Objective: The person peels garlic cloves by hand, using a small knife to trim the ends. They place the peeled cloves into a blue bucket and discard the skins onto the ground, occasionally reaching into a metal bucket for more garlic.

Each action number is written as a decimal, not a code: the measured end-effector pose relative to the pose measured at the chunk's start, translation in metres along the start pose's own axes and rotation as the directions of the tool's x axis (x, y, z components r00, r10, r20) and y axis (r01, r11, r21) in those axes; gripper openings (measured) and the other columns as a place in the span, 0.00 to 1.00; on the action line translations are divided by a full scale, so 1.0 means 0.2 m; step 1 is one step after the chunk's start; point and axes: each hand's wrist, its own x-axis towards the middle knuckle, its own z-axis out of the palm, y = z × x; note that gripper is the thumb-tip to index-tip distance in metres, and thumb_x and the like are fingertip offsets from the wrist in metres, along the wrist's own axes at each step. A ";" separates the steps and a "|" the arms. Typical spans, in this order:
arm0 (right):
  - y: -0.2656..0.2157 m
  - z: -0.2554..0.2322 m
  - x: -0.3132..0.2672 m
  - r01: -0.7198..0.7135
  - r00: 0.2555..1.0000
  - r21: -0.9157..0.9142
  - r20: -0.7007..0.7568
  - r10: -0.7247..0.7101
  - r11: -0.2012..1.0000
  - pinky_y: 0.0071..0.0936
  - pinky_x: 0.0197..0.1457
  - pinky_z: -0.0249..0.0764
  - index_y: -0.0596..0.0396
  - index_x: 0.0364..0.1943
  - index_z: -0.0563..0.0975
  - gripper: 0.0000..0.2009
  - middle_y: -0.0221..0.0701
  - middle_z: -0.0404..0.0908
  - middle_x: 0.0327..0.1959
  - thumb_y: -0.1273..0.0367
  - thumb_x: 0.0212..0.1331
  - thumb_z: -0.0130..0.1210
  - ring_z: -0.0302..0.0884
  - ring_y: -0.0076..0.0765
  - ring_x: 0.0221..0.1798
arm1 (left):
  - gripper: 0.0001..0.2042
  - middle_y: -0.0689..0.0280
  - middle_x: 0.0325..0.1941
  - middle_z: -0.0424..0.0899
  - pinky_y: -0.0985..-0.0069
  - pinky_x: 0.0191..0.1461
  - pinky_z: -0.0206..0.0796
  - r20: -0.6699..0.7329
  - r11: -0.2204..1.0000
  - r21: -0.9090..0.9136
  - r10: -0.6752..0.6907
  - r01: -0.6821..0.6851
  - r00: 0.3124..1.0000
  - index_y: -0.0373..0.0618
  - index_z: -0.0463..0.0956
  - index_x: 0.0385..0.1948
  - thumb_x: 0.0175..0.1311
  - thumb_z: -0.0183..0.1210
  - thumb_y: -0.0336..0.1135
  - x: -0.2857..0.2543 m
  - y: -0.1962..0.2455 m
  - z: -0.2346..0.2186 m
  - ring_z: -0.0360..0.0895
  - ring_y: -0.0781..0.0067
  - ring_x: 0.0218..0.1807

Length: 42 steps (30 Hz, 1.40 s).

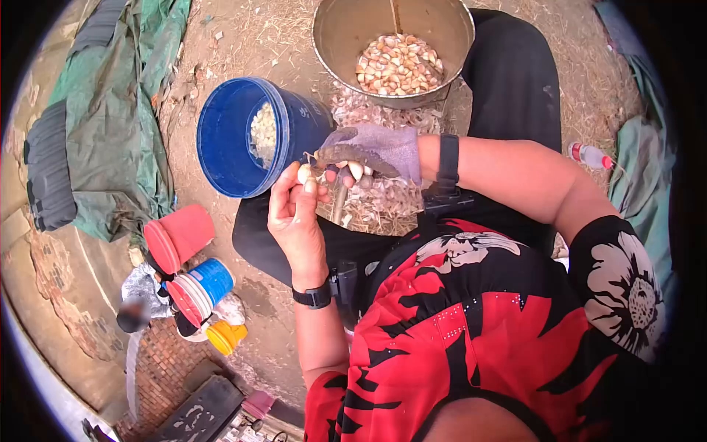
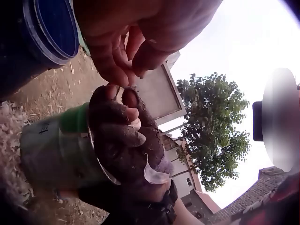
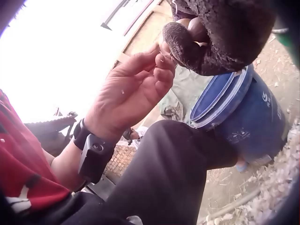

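Note:
The bare left hand (image 1: 298,225) pinches a pale garlic clove (image 1: 304,174) between thumb and fingers. Touching its fingertips is the right hand (image 1: 379,149), in a dirty purple-grey glove, with more cloves (image 1: 356,170) held in its curled fingers. In the left wrist view the left hand (image 2: 140,37) meets the gloved thumb and finger of the right hand (image 2: 117,136), and a strip of skin (image 2: 155,175) hangs by the glove. Reddish cloves (image 3: 197,30) show inside the right hand (image 3: 225,37) in the right wrist view, with the left hand (image 3: 129,96) against it.
A blue bucket (image 1: 208,140) with peeled cloves (image 1: 264,132) stands left of the hands. Beyond them is a metal pot (image 1: 335,51) of unpeeled cloves (image 1: 398,65). Peelings (image 1: 387,202) cover the ground between the legs. Left are red buckets (image 1: 180,236) and another person (image 1: 143,295); right, a bottle (image 1: 589,155).

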 end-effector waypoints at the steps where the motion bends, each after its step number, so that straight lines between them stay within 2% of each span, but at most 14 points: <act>1: -0.02 0.01 -0.02 0.007 1.000 -0.042 0.003 -0.007 0.999 0.13 0.23 0.72 0.55 0.48 0.80 0.17 0.28 0.83 0.35 0.58 0.66 0.56 0.81 0.21 0.28 | 0.17 0.65 0.44 0.83 0.81 0.45 0.73 -0.018 0.998 0.053 0.015 -0.014 1.000 0.38 0.73 0.57 0.67 0.59 0.24 0.00 0.01 0.00 0.80 0.77 0.39; 3: -0.02 0.00 -0.03 0.008 1.000 -0.080 -0.003 -0.008 0.997 0.09 0.25 0.73 0.57 0.50 0.79 0.17 0.29 0.83 0.37 0.59 0.68 0.54 0.81 0.19 0.29 | 0.15 0.67 0.40 0.83 0.81 0.44 0.73 -0.035 0.995 0.102 0.020 -0.016 0.999 0.38 0.75 0.55 0.67 0.59 0.24 -0.01 0.00 0.01 0.80 0.77 0.38; 6: -0.02 0.00 -0.02 -0.026 0.995 -0.022 0.100 0.028 0.999 0.09 0.23 0.70 0.56 0.47 0.80 0.15 0.27 0.83 0.35 0.60 0.66 0.56 0.79 0.17 0.27 | 0.12 0.65 0.50 0.75 0.80 0.45 0.74 -0.008 0.982 0.163 0.096 -0.093 0.995 0.36 0.76 0.49 0.65 0.59 0.19 0.00 -0.01 0.00 0.79 0.80 0.40; 8: -0.03 0.02 -0.02 -0.074 0.997 -0.137 0.023 0.077 0.988 0.09 0.22 0.69 0.55 0.47 0.80 0.15 0.27 0.83 0.34 0.60 0.65 0.58 0.77 0.15 0.26 | 0.11 0.67 0.48 0.76 0.81 0.47 0.73 0.086 0.878 0.378 0.281 -0.292 0.956 0.36 0.76 0.46 0.63 0.61 0.19 0.00 -0.02 0.01 0.78 0.79 0.43; 9: -0.02 0.01 -0.02 -0.074 0.997 -0.137 0.021 0.078 0.988 0.09 0.22 0.69 0.55 0.47 0.80 0.15 0.27 0.83 0.34 0.60 0.65 0.58 0.77 0.15 0.26 | 0.11 0.67 0.48 0.76 0.81 0.47 0.73 0.086 0.879 0.377 0.280 -0.292 0.956 0.36 0.76 0.46 0.63 0.61 0.19 0.01 -0.03 0.00 0.78 0.79 0.43; 12: 0.01 -0.02 0.01 -0.068 0.997 -0.093 0.035 0.071 0.993 0.10 0.20 0.68 0.55 0.47 0.80 0.15 0.27 0.83 0.33 0.60 0.64 0.59 0.76 0.15 0.25 | 0.13 0.65 0.50 0.74 0.80 0.48 0.72 0.178 0.738 0.548 0.358 -0.395 0.916 0.39 0.77 0.46 0.61 0.62 0.17 0.02 -0.04 -0.04 0.77 0.79 0.45; 14: 0.00 -0.02 0.01 -0.124 0.992 -0.061 -0.001 0.125 0.990 0.12 0.19 0.68 0.56 0.46 0.81 0.14 0.28 0.83 0.33 0.61 0.64 0.59 0.77 0.16 0.25 | 0.14 0.63 0.47 0.75 0.79 0.47 0.72 0.297 0.510 0.698 0.433 -0.502 0.851 0.43 0.79 0.45 0.58 0.63 0.17 0.03 -0.05 -0.06 0.77 0.74 0.43; 17: -0.01 -0.02 0.00 -0.120 0.993 0.007 -0.001 0.120 0.993 0.14 0.18 0.68 0.58 0.45 0.81 0.14 0.30 0.83 0.33 0.62 0.63 0.59 0.77 0.17 0.24 | 0.16 0.61 0.45 0.76 0.77 0.44 0.72 0.338 0.390 0.734 0.498 -0.555 0.798 0.45 0.80 0.45 0.55 0.64 0.16 0.04 -0.03 -0.04 0.78 0.68 0.42; 23: 0.01 -0.04 0.01 -0.135 0.991 -0.032 -0.027 0.134 0.990 0.14 0.19 0.69 0.59 0.44 0.81 0.14 0.30 0.82 0.31 0.63 0.63 0.59 0.77 0.19 0.25 | 0.17 0.61 0.43 0.77 0.75 0.43 0.73 0.394 0.335 0.746 0.475 -0.576 0.787 0.45 0.79 0.46 0.55 0.64 0.17 0.02 -0.03 0.00 0.78 0.67 0.41; 27: 0.01 -0.01 0.02 -0.098 0.995 -0.056 -0.021 0.097 0.994 0.14 0.21 0.69 0.58 0.43 0.81 0.13 0.29 0.82 0.30 0.62 0.63 0.59 0.77 0.18 0.25 | 0.15 0.63 0.42 0.78 0.75 0.45 0.74 0.328 0.453 0.704 0.475 -0.547 0.817 0.42 0.77 0.48 0.60 0.63 0.19 0.03 -0.06 -0.01 0.79 0.70 0.41; 28: -0.01 0.02 0.02 -0.071 0.997 -0.122 -0.034 0.067 0.990 0.14 0.21 0.68 0.57 0.40 0.82 0.12 0.27 0.81 0.28 0.62 0.62 0.59 0.76 0.17 0.24 | 0.13 0.64 0.42 0.79 0.76 0.45 0.74 0.152 0.793 0.483 0.343 -0.372 0.927 0.41 0.76 0.48 0.62 0.61 0.19 0.02 -0.07 0.00 0.79 0.71 0.41; 29: -0.01 0.04 0.01 -0.046 0.998 -0.187 -0.045 0.038 0.981 0.15 0.22 0.66 0.55 0.36 0.82 0.11 0.26 0.81 0.26 0.62 0.62 0.59 0.75 0.17 0.24 | 0.12 0.65 0.42 0.79 0.76 0.46 0.74 0.037 0.978 0.156 0.134 -0.138 0.990 0.40 0.75 0.48 0.64 0.60 0.20 0.01 -0.08 0.00 0.80 0.72 0.40; 36: -0.01 0.05 0.00 -0.029 1.000 -0.232 -0.002 0.029 0.972 0.16 0.22 0.67 0.53 0.35 0.83 0.10 0.24 0.80 0.25 0.61 0.60 0.59 0.75 0.16 0.23 | 0.11 0.64 0.43 0.81 0.76 0.46 0.72 0.060 0.982 -0.174 -0.058 0.068 0.996 0.39 0.75 0.50 0.68 0.58 0.24 -0.01 -0.07 -0.01 0.80 0.74 0.39; 42: -0.05 0.07 -0.03 -0.083 0.997 -0.191 -0.020 0.080 0.978 0.15 0.22 0.65 0.53 0.36 0.83 0.11 0.23 0.81 0.26 0.60 0.61 0.59 0.74 0.15 0.23 | 0.13 0.64 0.46 0.81 0.75 0.49 0.74 0.046 0.993 0.104 0.046 -0.051 0.998 0.38 0.75 0.53 0.68 0.57 0.23 -0.02 -0.03 0.00 0.81 0.72 0.43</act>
